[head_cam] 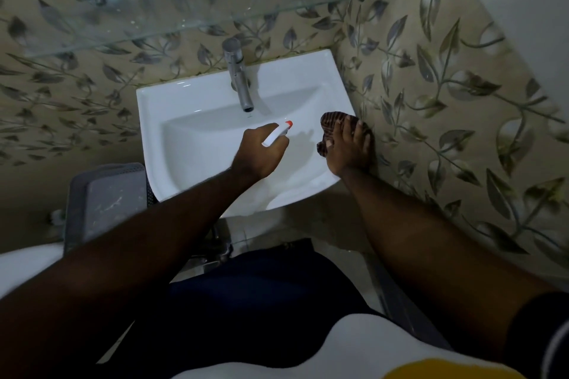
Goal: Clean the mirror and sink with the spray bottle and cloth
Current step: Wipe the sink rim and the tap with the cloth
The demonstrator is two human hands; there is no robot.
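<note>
A white wall-mounted sink [191,101] fills the middle of the head view. Over its basin my left hand [260,154] grips a spray bottle [277,133]; only the white head and orange nozzle show, and the nozzle points right and away from me. The bottle's body is hidden under my hand. On the sink's right rim, next to the wall, my right hand [349,148] presses down on a dark striped cloth [331,121]. No mirror is in view.
A chrome tap [238,77] stands at the back of the sink. Above it a glass shelf [191,9] juts from the leaf-patterned tiled wall [446,86]. A grey plastic basket [107,200] sits low at the left, beside a white rounded fixture [24,268].
</note>
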